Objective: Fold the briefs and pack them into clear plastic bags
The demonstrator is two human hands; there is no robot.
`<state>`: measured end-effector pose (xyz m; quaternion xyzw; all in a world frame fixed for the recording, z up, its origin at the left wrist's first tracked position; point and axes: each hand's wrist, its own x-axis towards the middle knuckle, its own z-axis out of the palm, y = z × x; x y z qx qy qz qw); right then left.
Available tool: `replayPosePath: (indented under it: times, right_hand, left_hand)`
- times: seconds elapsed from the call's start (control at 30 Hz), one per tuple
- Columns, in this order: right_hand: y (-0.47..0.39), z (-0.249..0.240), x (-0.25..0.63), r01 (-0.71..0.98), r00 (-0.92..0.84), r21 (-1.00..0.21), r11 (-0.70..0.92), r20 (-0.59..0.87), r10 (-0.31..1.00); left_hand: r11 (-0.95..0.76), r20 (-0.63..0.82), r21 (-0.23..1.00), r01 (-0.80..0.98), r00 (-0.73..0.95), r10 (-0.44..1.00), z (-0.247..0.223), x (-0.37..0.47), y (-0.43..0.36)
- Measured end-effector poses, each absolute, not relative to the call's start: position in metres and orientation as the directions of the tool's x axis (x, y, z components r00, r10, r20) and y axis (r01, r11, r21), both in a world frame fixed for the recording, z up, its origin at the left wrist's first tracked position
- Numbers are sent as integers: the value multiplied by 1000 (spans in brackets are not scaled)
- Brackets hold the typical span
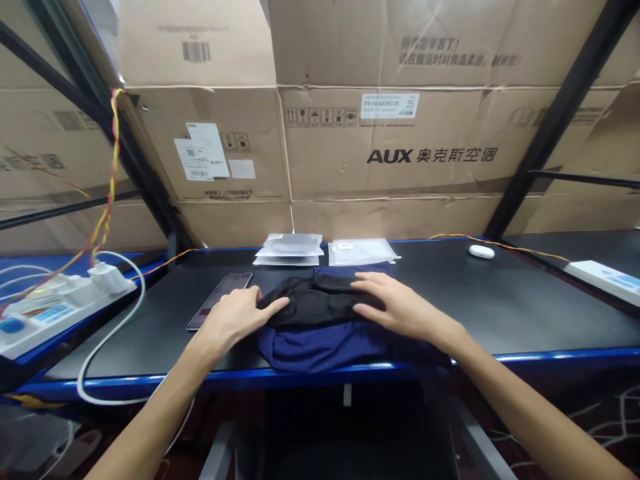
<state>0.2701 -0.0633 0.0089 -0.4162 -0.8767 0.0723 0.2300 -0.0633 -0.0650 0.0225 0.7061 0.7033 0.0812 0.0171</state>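
Note:
Dark blue fabric lies bunched on the black tabletop, with a folded piece of black, thin-looking cloth on top of it. At the left end of the black cloth is my left hand, thumb stretched out over the cloth and apart from the index finger; its other fingers are partly hidden. My right hand rests on the right end of the cloth, fingers extended and thumb apart. Neither hand visibly grips the fabric.
A phone lies beside my left hand. Behind the cloth are two stacks of translucent packets. A white earbud case sits at right. Power strips flank the table; a white cable hangs over its left front edge.

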Motion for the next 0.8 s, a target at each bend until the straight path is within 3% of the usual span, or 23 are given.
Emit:
replayPosePath:
  times: [0.1, 0.2, 0.3, 0.43, 0.63, 0.7, 0.8]
  right_hand:
    - [-55, 6, 251, 671, -622, -337, 661, 229, 749]
    - [-47, -2, 245, 670, -652, -352, 653, 140, 745]
    - [-45, -7, 246, 663, -670, -357, 658, 112, 734]
    - [-50, -4, 247, 660, -662, -366, 656, 130, 738]
    - [-50, 4, 265, 655, -615, -392, 647, 222, 757]
    - [-48, 2, 280, 685, -573, -379, 622, 247, 782]
    - [-45, -6, 306, 734, -497, -359, 576, 294, 817]
  left_hand:
    - [14, 75, 65, 998, -19, 997, 26, -62, -67]
    - [-46, 70, 90, 995, 39, 997, 28, -60, -68]
    - [-95, 134, 166, 982, 73, 988, 30, -57, -66]
    - [-176, 330, 338, 925, 58, 942, 34, -42, -58]
    - [-476, 562, 578, 663, 100, 821, 40, 12, -41]
    - [-572, 585, 573, 586, 196, 787, 33, 32, -40]
    - [-707, 522, 475, 524, 479, 706, 15, 55, -42]
